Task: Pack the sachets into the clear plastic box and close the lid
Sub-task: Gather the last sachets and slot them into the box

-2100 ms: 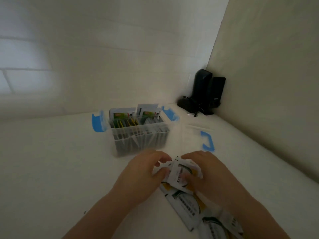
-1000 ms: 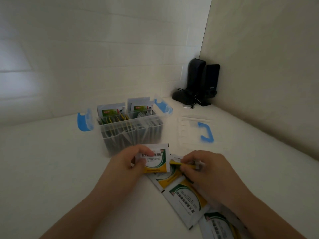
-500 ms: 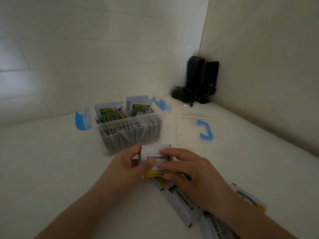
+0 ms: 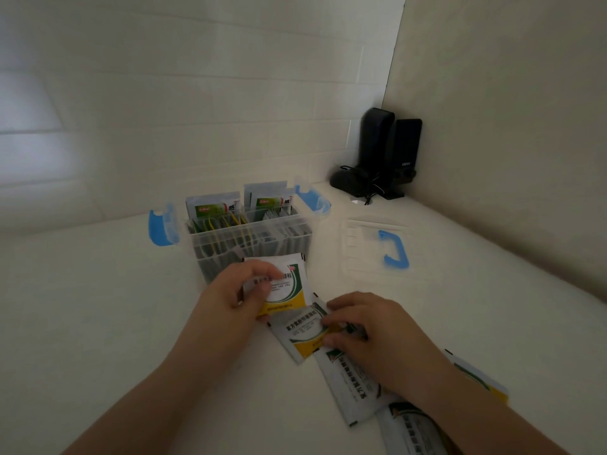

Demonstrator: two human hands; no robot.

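Just before the clear plastic box (image 4: pixel 249 244), the left hand (image 4: pixel 236 297) pinches a sachet (image 4: pixel 289 287), perhaps several stacked; nearer, the right hand (image 4: pixel 371 333) pinches another sachet (image 4: pixel 302 333) with curled fingers. The lid (image 4: pixel 371 247) lies right of the box.

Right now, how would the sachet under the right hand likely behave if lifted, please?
The lower sachet looks thin and flat: probably light, floppy. Its smooth face may slip on the sachets beneath. The right hand pinches it; the left hand holds an upper sachet.

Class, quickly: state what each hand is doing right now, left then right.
The left hand is closed, holding the upper sachet.
The right hand is closed, pinching the lower sachet.
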